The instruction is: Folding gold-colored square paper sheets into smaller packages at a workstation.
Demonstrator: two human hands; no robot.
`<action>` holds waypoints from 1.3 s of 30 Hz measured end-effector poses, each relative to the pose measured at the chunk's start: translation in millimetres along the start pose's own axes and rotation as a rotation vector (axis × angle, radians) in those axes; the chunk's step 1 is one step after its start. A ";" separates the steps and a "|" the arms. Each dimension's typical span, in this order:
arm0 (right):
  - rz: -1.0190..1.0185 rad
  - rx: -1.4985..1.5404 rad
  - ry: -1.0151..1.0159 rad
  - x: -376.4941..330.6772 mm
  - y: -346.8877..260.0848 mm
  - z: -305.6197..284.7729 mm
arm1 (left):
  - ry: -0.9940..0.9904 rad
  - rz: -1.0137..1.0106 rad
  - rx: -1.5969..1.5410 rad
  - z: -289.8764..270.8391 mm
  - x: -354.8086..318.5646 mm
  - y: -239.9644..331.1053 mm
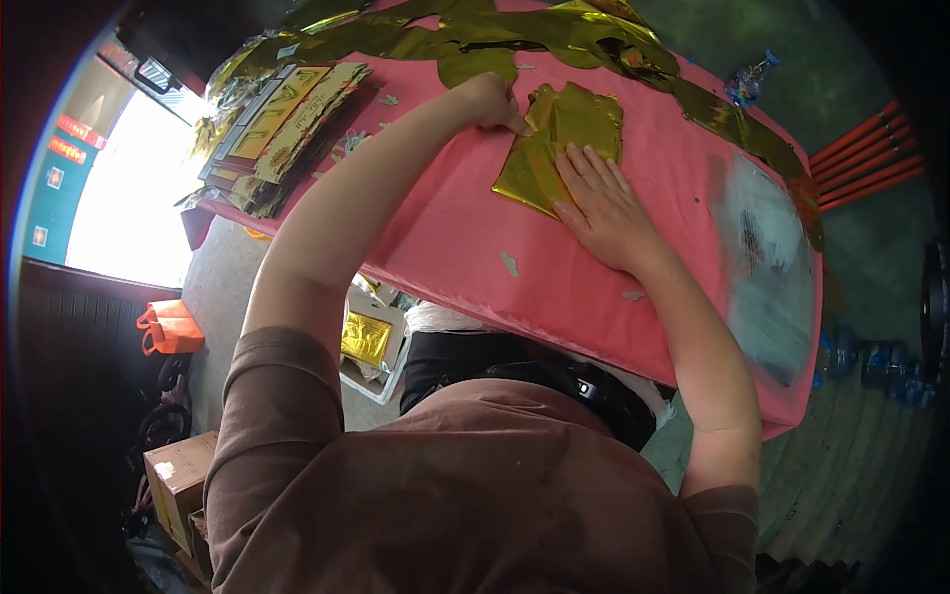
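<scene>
**Folded Gold Foil Sheet (574,121) Under Both Hands on Pink-Covered Table (435,228)**

The folded gold foil sheet is located at the middle of the table, toward the far side. The right hand (604,210) is laid palm down on its near right part; the fingers are extended, held almost together, and nothing is seen to be grasped. The left hand (489,103) is placed at the left edge of the sheet, with its fingers partly curled; whether the edge is pinched cannot be told.

Loose gold foil (406,43) is spread along the far edge of the table. Printed flat packs (282,127) are stacked at the far left. Clear plastic bags (767,297) are laid at the right. A pale scrap (508,263) is positioned near the sheet, on its near side. Below the table's near edge, a gold packet (364,339) is contained in a white bin (369,389).
</scene>
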State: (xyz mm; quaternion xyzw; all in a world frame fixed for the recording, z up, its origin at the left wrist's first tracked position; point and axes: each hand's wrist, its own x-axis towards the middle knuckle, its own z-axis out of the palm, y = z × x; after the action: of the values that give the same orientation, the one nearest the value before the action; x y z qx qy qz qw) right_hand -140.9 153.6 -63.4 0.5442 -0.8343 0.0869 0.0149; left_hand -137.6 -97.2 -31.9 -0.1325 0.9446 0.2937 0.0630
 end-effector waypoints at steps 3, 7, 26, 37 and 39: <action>-0.003 0.001 0.003 0.4 -0.5 -0.4 | -0.078 -0.034 -0.057 -3.2 9.0 -2.9; -0.001 0.007 0.006 0.3 0.3 -0.1 | -0.182 -0.084 -0.058 -8.6 12.8 7.0; -0.003 0.034 0.023 0.6 -0.9 -0.1 | -0.273 -0.268 -0.223 -3.7 30.3 7.9; 0.001 0.040 0.023 0.6 1.4 1.1 | 0.041 0.080 -0.421 9.6 7.2 -0.8; 0.003 0.063 0.026 -1.8 2.7 0.2 | 0.020 0.047 -0.485 10.7 0.5 -0.1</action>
State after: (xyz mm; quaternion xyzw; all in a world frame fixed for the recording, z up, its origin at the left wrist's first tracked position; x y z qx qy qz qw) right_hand -142.6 156.3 -64.1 0.5419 -0.8318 0.1200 0.0084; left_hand -137.6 -91.3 -40.8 -0.1248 0.8497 0.5122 0.0133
